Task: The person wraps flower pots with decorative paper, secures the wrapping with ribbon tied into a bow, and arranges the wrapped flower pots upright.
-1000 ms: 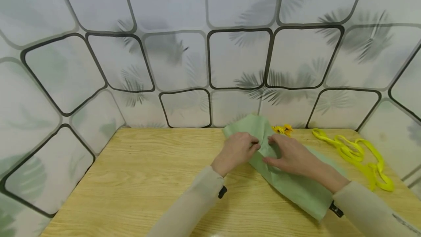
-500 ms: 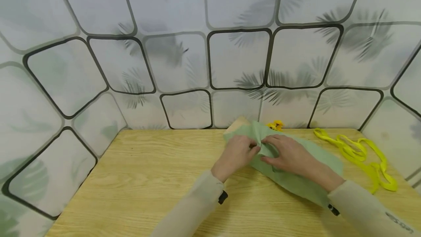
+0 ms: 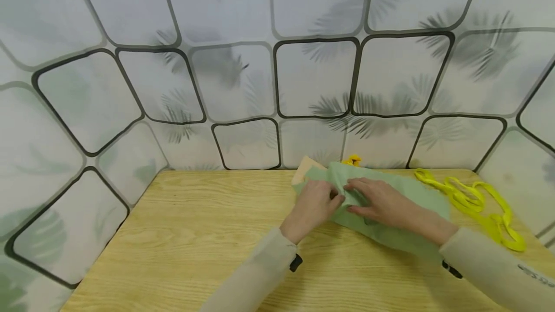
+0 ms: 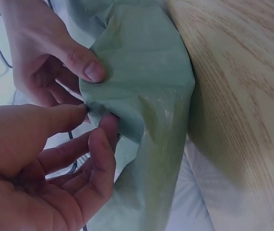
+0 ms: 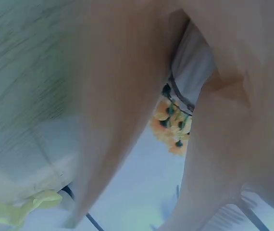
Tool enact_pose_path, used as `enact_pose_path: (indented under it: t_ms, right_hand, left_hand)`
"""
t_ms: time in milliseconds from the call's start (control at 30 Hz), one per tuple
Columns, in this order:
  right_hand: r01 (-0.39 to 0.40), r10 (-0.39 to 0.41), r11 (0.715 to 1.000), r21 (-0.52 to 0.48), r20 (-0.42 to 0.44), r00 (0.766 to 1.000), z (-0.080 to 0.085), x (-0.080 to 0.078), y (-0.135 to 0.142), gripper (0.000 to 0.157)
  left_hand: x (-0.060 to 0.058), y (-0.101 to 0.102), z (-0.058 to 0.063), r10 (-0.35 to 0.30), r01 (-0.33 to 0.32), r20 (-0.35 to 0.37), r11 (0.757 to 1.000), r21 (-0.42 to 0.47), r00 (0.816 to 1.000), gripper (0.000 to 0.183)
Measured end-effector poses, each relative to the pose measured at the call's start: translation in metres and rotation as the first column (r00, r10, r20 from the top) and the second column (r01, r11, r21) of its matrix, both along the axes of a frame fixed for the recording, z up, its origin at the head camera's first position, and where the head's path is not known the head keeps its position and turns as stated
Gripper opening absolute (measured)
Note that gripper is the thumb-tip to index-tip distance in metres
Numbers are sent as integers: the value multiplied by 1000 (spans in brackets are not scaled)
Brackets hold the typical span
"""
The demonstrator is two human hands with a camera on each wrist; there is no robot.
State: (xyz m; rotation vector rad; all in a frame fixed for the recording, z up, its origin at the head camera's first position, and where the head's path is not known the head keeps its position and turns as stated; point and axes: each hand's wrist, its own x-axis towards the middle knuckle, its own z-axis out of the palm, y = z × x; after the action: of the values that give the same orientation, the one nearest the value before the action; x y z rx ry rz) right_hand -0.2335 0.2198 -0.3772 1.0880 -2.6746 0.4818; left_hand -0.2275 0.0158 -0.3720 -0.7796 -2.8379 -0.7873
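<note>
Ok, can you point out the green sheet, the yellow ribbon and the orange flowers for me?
Green sheet [image 4: 139, 67]: left wrist view, on its broad upper face.
Yellow ribbon [image 3: 491, 225]: head view, on its wide lower stretch.
Orange flowers [image 5: 170, 131]: right wrist view, mid-cluster.

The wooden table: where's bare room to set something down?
The table is bare at left, between the patterned wall and left sleeve, and in front, between left sleeve and right sleeve. The right side is crowded: left hand and right hand on the green sheet, flowers behind, yellow ribbon beyond.
</note>
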Motion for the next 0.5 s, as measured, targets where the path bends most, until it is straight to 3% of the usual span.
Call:
enact_pose_path:
  t_ms: [267,500]
  right_hand:
    - [-65,62,997,50,52,997,6,-5,3,49]
    - [-83,83,995,54,5,997,-1,-9,3,46]
  left_hand:
    - [6,0,1,0,-3,48,997,73,999,53]
    - [2,-12,-1,-20,0,153,991,131,988,40]
